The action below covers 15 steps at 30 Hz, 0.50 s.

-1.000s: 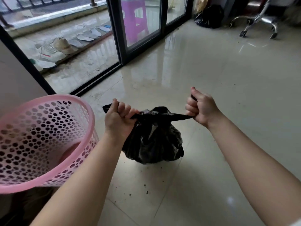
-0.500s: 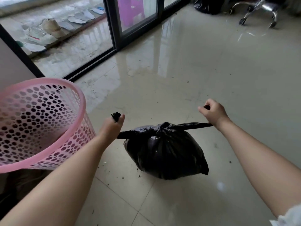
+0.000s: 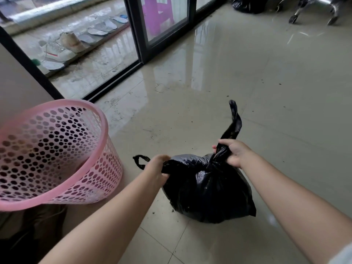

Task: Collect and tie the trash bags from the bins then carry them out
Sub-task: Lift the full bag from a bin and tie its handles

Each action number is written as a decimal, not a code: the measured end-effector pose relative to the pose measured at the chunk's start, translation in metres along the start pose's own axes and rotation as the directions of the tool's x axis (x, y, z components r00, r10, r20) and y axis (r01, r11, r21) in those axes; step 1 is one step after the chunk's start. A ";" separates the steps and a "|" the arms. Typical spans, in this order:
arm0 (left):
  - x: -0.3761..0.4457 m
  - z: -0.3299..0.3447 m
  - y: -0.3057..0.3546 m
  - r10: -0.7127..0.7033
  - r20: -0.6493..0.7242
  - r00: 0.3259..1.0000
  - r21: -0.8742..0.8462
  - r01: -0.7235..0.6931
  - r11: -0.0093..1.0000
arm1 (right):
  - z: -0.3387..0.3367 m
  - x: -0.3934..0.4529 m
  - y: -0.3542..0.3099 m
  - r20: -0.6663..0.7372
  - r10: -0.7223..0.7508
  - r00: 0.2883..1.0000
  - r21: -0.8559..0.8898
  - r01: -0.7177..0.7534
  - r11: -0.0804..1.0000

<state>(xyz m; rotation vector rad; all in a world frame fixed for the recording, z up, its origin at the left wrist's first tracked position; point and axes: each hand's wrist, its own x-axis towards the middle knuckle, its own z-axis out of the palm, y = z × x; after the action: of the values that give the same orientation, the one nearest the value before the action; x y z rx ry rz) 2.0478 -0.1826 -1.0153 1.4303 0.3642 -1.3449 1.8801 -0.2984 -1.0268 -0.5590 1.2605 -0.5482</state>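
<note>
black bag (image 3: 207,189): on the tiled floor (image 3: 266,92), top gathered into a knot, two twisted tails coming off it.
left hand (image 3: 157,168): fingers curled round the bag's left tail, whose looped end pokes out past the hand.
right hand (image 3: 235,154): grips the other tail just above the knot; the loose end stands up beyond the fingers.
bin (image 3: 55,153): pink, perforated, tilted, just left of the bag, not touching it.
door (image 3: 162,25): dark-framed glass, well beyond the bag; shoes (image 3: 66,45) lined up outside it.
second bag (image 3: 245,4): black, far beyond the bag, beside a chair base (image 3: 312,8).
</note>
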 end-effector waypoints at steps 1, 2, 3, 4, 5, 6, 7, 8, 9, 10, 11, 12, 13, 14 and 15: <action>0.000 0.004 -0.006 0.031 -0.016 0.999 0.000 -0.031 1.000 | 0.004 0.002 0.003 -0.015 -0.019 1.000 -0.023 0.019 1.000; 0.001 0.008 -0.010 0.068 -0.016 0.998 -0.015 -0.068 0.998 | 0.007 0.004 0.006 -0.041 -0.047 0.998 -0.018 0.046 0.999; -0.001 0.013 -0.011 0.103 0.003 0.995 -0.041 -0.103 0.994 | 0.007 0.005 0.007 -0.081 -0.066 0.994 0.009 0.067 0.998; -0.004 0.018 -0.011 0.136 0.048 0.990 -0.063 -0.133 0.989 | 0.007 0.007 0.007 -0.125 -0.080 0.989 0.045 0.086 0.995; -0.007 0.022 -0.010 0.170 0.110 0.979 -0.078 -0.162 0.984 | 0.006 0.009 0.008 -0.154 -0.091 0.984 0.072 0.103 0.992; -0.010 0.023 -0.009 0.199 0.177 0.964 -0.081 -0.187 0.979 | 0.005 0.010 0.007 -0.164 -0.100 0.981 0.083 0.114 0.990; -0.012 0.023 -0.008 0.227 0.245 0.943 -0.071 -0.216 0.974 | 0.005 0.010 0.007 -0.163 -0.104 0.981 0.080 0.119 0.990; -0.013 0.020 -0.007 0.252 0.309 0.917 -0.033 -0.255 0.966 | 0.004 0.010 0.008 -0.157 -0.105 0.982 0.077 0.118 0.990; -0.016 0.016 -0.007 0.261 0.368 0.892 0.048 -0.298 0.953 | 0.004 0.010 0.009 -0.154 -0.101 0.983 0.078 0.114 0.990; -0.016 0.009 -0.009 0.253 0.408 0.877 0.159 -0.341 0.927 | 0.002 0.010 0.010 -0.154 -0.091 0.984 0.087 0.106 0.991; -0.014 0.001 -0.011 0.244 0.422 0.873 0.265 -0.376 0.888 | 0.001 0.009 0.011 -0.157 -0.081 0.984 0.097 0.097 0.991; -0.010 -0.008 -0.014 0.233 0.415 0.880 0.356 -0.393 0.848 | -0.001 0.009 0.011 -0.161 -0.073 0.984 0.105 0.090 0.990; -0.006 -0.015 -0.018 0.205 0.411 0.888 0.449 -0.393 0.803 | -0.002 0.009 0.012 -0.168 -0.068 0.983 0.108 0.087 0.990; -0.003 -0.018 -0.023 0.169 0.412 0.895 0.549 -0.392 0.738 | -0.003 0.009 0.012 -0.173 -0.069 0.983 0.106 0.088 0.990; -0.001 -0.018 -0.029 0.167 0.403 0.900 0.653 -0.411 0.636 | -0.002 0.009 0.013 -0.174 -0.072 0.982 0.100 0.091 0.991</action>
<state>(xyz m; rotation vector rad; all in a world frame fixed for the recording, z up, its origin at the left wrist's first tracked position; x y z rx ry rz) 2.0336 -0.1571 -1.0319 1.7722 -0.6908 -1.4693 1.8807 -0.2954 -1.0424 -0.4828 1.3652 -0.7408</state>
